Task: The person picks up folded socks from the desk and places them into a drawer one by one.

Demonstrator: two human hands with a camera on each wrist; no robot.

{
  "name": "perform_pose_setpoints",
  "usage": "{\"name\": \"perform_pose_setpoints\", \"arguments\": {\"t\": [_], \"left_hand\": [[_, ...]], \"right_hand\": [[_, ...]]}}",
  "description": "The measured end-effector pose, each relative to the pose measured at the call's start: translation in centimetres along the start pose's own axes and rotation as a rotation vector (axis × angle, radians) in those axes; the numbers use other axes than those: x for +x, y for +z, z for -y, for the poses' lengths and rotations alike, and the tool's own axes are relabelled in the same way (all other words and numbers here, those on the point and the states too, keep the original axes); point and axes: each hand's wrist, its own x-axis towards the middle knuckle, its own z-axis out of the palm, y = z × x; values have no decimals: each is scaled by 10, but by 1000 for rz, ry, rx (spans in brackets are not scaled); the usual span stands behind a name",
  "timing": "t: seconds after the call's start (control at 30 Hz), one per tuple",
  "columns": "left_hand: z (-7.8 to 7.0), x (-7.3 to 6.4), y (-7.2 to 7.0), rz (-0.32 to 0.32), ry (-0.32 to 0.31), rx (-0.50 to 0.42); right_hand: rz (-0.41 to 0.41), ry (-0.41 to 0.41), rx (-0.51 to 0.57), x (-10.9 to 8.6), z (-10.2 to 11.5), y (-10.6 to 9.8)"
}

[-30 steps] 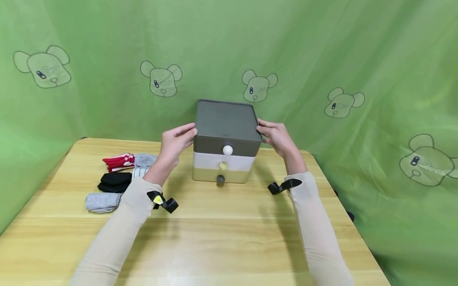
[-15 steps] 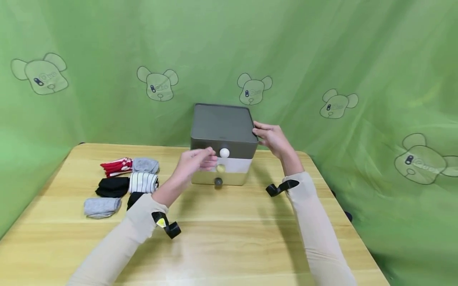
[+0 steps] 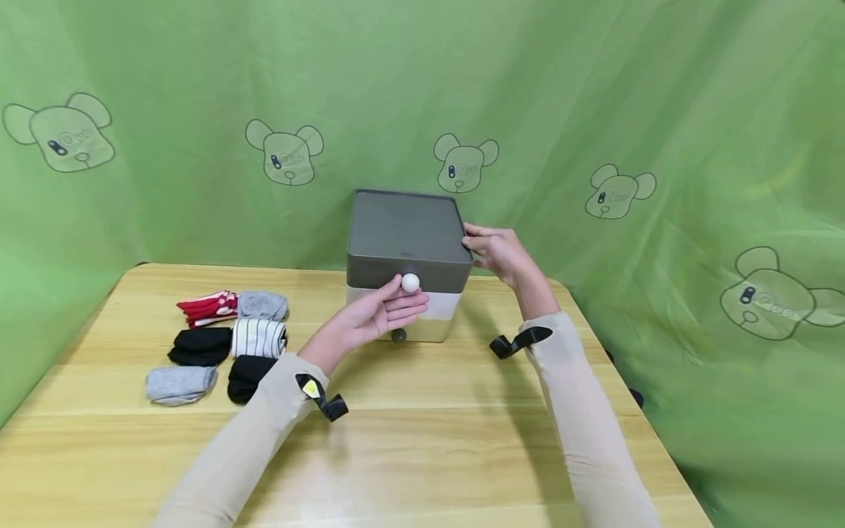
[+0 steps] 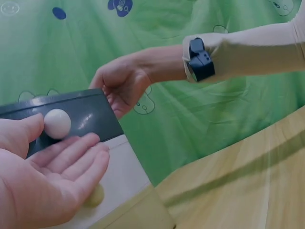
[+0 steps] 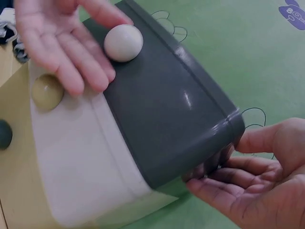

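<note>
White knob (image 3: pixel 410 282) beside left hand (image 3: pixel 370 314)

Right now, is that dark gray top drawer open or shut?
Shut: the dark gray top drawer lies flush with the white middle drawer below, not jutting out, while the left hand is at its white knob.

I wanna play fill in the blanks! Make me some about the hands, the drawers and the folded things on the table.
1. The left hand has its thumb beside the knob coloured ____.
2. The drawer unit has ____ knobs altogether.
3. On the table lie ____ folded cloth bundles.
4. The right hand touches the drawer unit's ____ side.

Missing words: white; three; six; right.
</note>
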Motion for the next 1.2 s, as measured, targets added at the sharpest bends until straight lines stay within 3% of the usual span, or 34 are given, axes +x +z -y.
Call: {"name": "perform_pose_setpoints", "arguments": {"t": [0.23, 0.6, 0.97, 1.2], "left_hand": [[3, 5, -4, 16, 2, -76], [3, 4, -1, 12, 7, -114], [12, -4, 0, 26, -1, -37], [10, -10, -2, 52, 8, 32]], "right_hand": [[-16, 87, 46, 3, 13, 1], [-38, 106, 16, 4, 17, 3], [-41, 120, 4, 4, 11, 0], [-43, 112, 23, 2, 12, 3]]}}
